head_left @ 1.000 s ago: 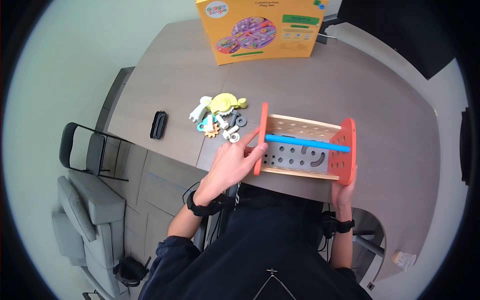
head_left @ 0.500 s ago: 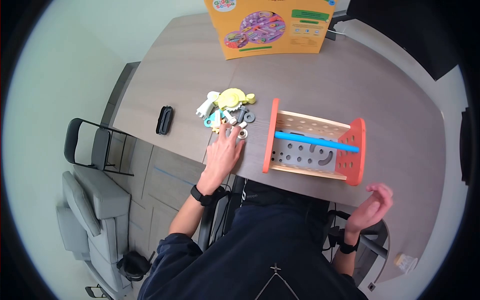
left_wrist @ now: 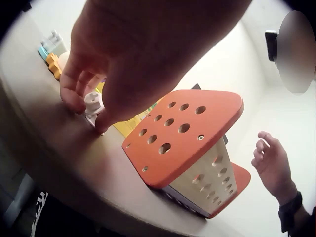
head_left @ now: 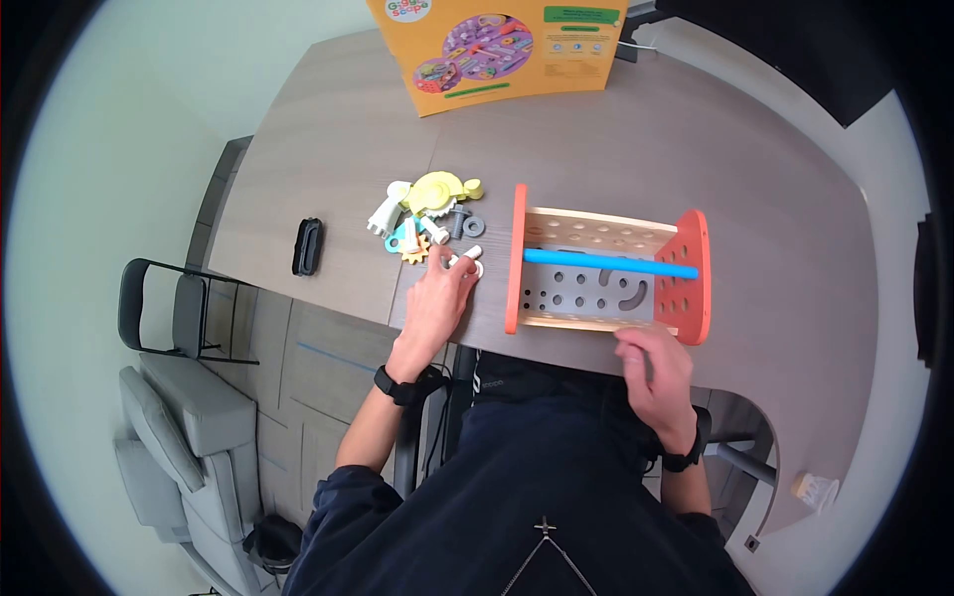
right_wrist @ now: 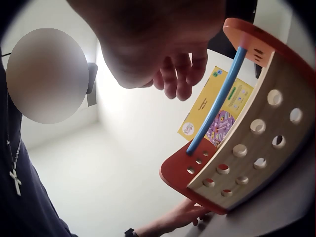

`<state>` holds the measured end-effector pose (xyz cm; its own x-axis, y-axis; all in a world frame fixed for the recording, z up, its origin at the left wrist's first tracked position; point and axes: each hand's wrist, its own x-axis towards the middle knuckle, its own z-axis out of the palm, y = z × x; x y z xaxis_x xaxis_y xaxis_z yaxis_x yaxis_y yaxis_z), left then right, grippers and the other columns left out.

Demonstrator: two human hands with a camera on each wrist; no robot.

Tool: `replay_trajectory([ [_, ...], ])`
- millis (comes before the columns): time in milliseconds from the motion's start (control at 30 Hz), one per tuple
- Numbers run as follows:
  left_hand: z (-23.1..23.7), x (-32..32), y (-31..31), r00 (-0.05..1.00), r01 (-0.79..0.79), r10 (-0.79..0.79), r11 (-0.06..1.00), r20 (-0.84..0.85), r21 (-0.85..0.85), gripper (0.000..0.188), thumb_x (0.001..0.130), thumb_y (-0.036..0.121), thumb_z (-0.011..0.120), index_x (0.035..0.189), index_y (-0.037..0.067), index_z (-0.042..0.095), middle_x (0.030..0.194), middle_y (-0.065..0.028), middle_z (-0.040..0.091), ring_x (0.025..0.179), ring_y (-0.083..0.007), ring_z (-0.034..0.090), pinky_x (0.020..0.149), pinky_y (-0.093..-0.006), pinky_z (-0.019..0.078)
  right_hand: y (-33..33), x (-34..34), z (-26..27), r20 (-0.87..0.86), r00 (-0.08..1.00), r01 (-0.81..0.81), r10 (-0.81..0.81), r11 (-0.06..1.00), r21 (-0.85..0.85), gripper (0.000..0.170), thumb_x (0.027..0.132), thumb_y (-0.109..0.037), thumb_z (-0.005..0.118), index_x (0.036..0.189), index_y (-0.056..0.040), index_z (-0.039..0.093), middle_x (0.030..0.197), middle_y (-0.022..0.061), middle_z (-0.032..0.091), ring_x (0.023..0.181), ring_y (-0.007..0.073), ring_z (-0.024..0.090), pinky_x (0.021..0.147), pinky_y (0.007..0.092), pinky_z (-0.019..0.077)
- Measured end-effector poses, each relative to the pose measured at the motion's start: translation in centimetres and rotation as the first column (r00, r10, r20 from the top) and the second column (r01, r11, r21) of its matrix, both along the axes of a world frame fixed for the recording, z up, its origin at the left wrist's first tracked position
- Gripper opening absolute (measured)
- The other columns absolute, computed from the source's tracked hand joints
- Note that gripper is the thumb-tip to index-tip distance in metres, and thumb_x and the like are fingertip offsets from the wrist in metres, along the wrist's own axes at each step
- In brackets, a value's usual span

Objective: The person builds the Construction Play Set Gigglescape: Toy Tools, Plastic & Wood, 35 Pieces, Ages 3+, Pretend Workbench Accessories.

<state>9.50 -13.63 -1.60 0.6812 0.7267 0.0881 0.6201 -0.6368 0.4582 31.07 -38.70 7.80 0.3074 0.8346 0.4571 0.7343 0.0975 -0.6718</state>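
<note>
At the near end of a pile of loose toy parts, my left hand (head_left: 436, 301) pinches a white toy bolt (left_wrist: 93, 101) between thumb and fingers, low over the table. Beside it lies a white ring-shaped nut, partly covered by the fingers. To the right stands a toy toolbox with orange end panels (head_left: 694, 278), pale wooden perforated sides (right_wrist: 256, 126) and a blue rod handle (head_left: 611, 262). My right hand (head_left: 658, 385) hovers at the toolbox's near side, fingers loosely curled, holding nothing.
Yellow-green saw-like part (head_left: 437, 192), orange gear (head_left: 414, 250), teal piece (head_left: 394, 243), grey bolt (head_left: 458, 221) and grey nut (head_left: 474, 227) form the pile. A black case (head_left: 308, 246) lies left. The yellow box (head_left: 497, 55) stands at the back; a cup (head_left: 815, 491) is far right.
My left hand has left the toolbox's end panel and gone left to the white bolt. My right hand let go of the toolbox, swung out right, then came back in.
</note>
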Motion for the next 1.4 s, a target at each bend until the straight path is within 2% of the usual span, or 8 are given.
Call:
replay_trajectory([
  [233,-0.8,-1.3,-0.1,0.950,0.032,0.105,0.903,0.293,-0.428,0.014,0.106,0.020,0.070,0.115,0.009,0.068,0.100,-0.0090,0.065,0.068,-0.0202,0.066,0.059,-0.0376,0.0506,2.9,-1.9,0.3,0.100,0.978,-0.176,0.182,0.982,-0.070,0.017,0.090,-0.003,0.075,0.106,-0.0031,0.072,0.088,0.0100,0.069,0.081,0.0290,0.068,0.074,0.0398,0.0546],
  [367,3.2,-1.9,-2.1,0.852,0.116,0.373,0.549,0.367,-0.828,0.013,0.109,0.019,0.067,0.116,0.008,0.066,0.078,0.0038,0.058,0.063,-0.0039,0.054,0.053,-0.0252,0.0418,4.3,-3.5,0.1,0.143,0.965,-0.218,0.219,0.976,-0.026,0.022,0.089,-0.010,0.081,0.109,-0.0045,0.072,0.096,0.0073,0.070,0.086,0.0266,0.070,0.077,0.0380,0.0565],
  [467,6.3,-1.9,-5.0,0.790,0.181,0.408,0.559,0.459,-0.809,0.012,0.111,0.019,0.065,0.116,0.008,0.065,0.072,0.0079,0.056,0.061,-0.0009,0.053,0.052,-0.0209,0.0399,5.2,-4.9,0.4,0.149,0.965,-0.222,0.215,0.975,0.026,0.037,0.088,-0.013,0.084,0.121,-0.0062,0.070,0.111,0.0060,0.068,0.091,0.0247,0.071,0.079,0.0372,0.0587],
  [667,8.7,-2.7,-9.8,0.797,0.282,0.324,0.548,0.510,-0.788,0.010,0.109,0.013,0.067,0.116,0.005,0.069,0.093,0.0011,0.065,0.068,-0.0029,0.056,0.057,-0.0215,0.0451,6.1,-6.4,-0.6,0.168,0.961,-0.235,0.218,0.968,0.089,0.049,0.087,-0.012,0.086,0.131,-0.0074,0.067,0.113,0.0058,0.064,0.094,0.0243,0.072,0.077,0.0360,0.0599],
  [733,8.5,-2.5,-10.3,0.772,0.304,0.280,0.626,0.571,-0.718,0.011,0.109,0.012,0.066,0.116,0.005,0.068,0.097,-0.0001,0.066,0.070,-0.0035,0.056,0.059,-0.0218,0.0464,5.7,-6.1,-0.8,0.201,0.951,-0.250,0.236,0.967,0.051,0.050,0.086,-0.013,0.087,0.132,-0.0070,0.067,0.111,0.0054,0.064,0.093,0.0241,0.072,0.076,0.0352,0.0600],
  [933,8.6,-3.1,-10.0,0.794,0.334,0.264,0.565,0.548,-0.755,0.009,0.110,0.008,0.062,0.117,0.003,0.064,0.109,-0.0065,0.067,0.070,-0.0067,0.058,0.058,-0.0224,0.0476,4.8,-4.8,-1.0,0.029,0.975,-0.220,0.218,0.974,0.048,0.039,0.087,-0.012,0.088,0.119,-0.0047,0.067,0.107,0.0087,0.070,0.086,0.0257,0.073,0.075,0.0340,0.0607],
  [1133,6.9,-3.8,-7.1,0.711,0.302,0.473,0.464,0.521,-0.833,0.034,0.109,0.007,0.061,0.136,0.010,0.041,0.105,-0.0067,0.071,0.065,-0.0043,0.054,0.054,-0.0195,0.0439,4.4,-0.9,0.0,-0.244,0.970,-0.065,0.012,0.976,-0.208,0.035,0.090,-0.011,0.084,0.113,-0.0019,0.059,0.105,0.0162,0.074,0.089,0.0329,0.074,0.079,0.0402,0.0597],
  [1400,1.8,-2.3,-4.6,0.853,0.209,0.347,0.456,0.389,-0.865,0.027,0.115,0.019,0.056,0.138,0.005,0.059,0.111,-0.0043,0.073,0.081,-0.0059,0.061,0.071,-0.0235,0.0525,6.5,0.5,-2.3,-0.097,0.995,-0.027,0.001,0.963,-0.270,0.027,0.097,-0.015,0.074,0.117,-0.0031,0.060,0.099,0.0175,0.074,0.091,0.0340,0.074,0.076,0.0445,0.0578],
])
